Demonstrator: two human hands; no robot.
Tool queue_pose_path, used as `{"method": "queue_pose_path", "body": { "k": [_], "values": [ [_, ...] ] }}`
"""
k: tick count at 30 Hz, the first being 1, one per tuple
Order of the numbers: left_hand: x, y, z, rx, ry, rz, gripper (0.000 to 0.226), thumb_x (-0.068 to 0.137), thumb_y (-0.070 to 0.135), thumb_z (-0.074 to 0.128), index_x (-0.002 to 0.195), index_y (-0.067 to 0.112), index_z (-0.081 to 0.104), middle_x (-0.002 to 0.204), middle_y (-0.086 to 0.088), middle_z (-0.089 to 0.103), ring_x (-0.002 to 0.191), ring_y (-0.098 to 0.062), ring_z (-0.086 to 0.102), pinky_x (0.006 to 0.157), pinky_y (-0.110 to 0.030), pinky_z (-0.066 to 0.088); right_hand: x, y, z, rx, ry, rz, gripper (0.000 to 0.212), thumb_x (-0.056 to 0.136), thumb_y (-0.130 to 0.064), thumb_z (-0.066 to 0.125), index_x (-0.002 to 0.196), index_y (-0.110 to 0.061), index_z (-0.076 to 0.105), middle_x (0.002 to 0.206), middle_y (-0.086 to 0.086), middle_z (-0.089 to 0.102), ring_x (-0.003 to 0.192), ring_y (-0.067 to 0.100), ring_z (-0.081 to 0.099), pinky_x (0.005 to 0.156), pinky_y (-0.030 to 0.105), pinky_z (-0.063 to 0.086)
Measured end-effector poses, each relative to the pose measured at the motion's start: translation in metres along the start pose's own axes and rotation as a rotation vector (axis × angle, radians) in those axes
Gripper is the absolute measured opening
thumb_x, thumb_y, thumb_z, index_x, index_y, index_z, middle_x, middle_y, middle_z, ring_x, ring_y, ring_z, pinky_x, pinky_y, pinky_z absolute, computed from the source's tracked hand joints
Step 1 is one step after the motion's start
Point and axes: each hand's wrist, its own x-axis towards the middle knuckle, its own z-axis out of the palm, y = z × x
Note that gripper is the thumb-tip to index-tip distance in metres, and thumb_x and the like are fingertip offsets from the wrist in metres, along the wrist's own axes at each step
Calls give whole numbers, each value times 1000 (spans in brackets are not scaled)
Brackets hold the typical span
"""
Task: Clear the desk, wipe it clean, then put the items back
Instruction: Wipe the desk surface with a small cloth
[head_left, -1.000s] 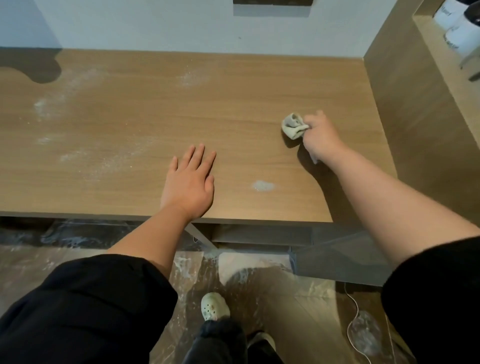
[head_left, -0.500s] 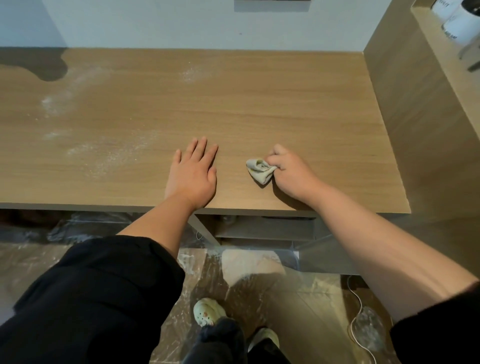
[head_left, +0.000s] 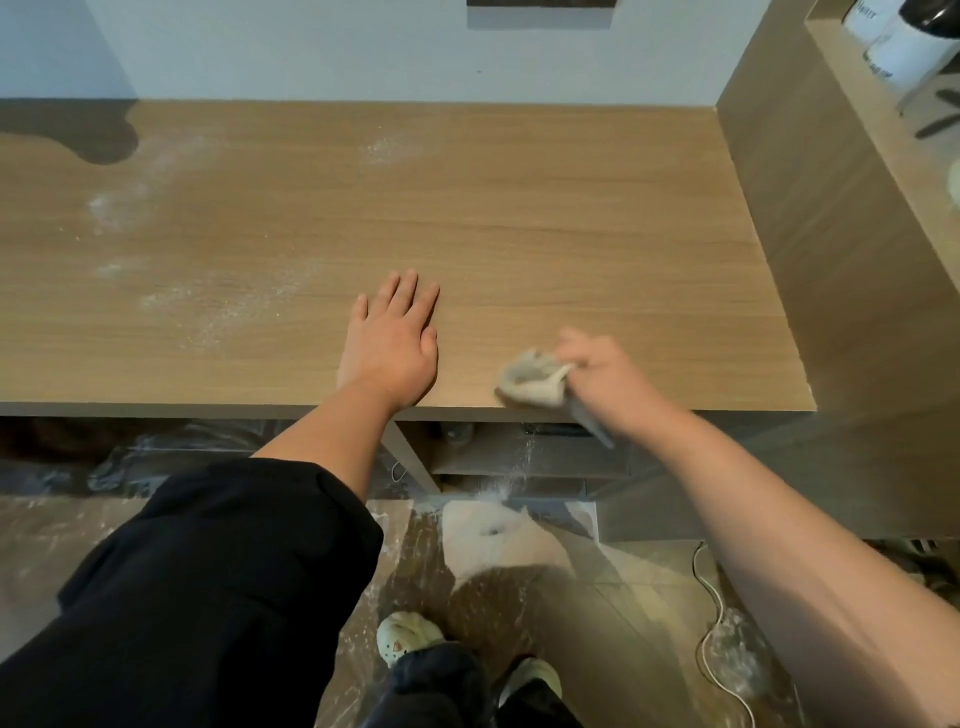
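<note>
Crumpled pale cloth (head_left: 535, 382) is gripped in the curled fingers (head_left: 574, 345) of the right hand (head_left: 610, 387) at the front edge of the smooth wood-grain bench (head_left: 519, 208), right of centre; its long axis is set diagonally, bunched end toward far left, thin tail hung past the edge toward near right. The left hand (head_left: 392, 353) is laid flat nearby, fingers straight and together. Grainy white powder patches (head_left: 223, 306) are noted on the bench's left half.

Black sleeve (head_left: 208, 597), dark trousers (head_left: 431, 686), pale clogs (head_left: 405, 636)
</note>
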Motion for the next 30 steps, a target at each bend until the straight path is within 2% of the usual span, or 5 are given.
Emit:
{"method": "queue_pose_path", "body": {
  "k": [5,11,17,22,30],
  "values": [
    [-1,-1,1,-11,4,8,55,104,31,24,157,26,10,165,-1,1,151,-18,-4,123,-43,1,49,28,-29,-264,319,167,30,93,-5,42,93,-16,70,130,14,46,128,34,39,106,42,34],
    [0,-1,1,-13,9,6,55,104,31,25,157,25,11,165,-1,2,151,-17,-3,122,-42,2,2,26,39,-615,223,-237,50,91,-2,45,136,-21,53,100,-3,40,90,16,42,70,29,37],
    [1,-1,2,-7,10,10,55,104,31,25,157,25,10,165,-1,2,151,-17,-3,123,-43,3,-19,9,36,-279,276,-287,34,86,-14,36,87,-1,67,87,-1,45,72,19,45,57,28,36],
    [0,-2,2,-10,14,12,55,104,31,24,157,25,10,165,-1,2,151,-17,-3,123,-43,2,42,19,-48,-567,738,102,22,91,-3,45,106,-4,62,109,8,44,93,26,48,75,37,44],
    [0,-1,2,-20,10,5,56,103,31,25,157,24,11,165,-1,2,151,-17,-4,123,-43,2,41,39,-11,-732,526,89,60,84,1,52,142,-13,44,116,11,46,106,28,45,86,38,43]
  ]
}}
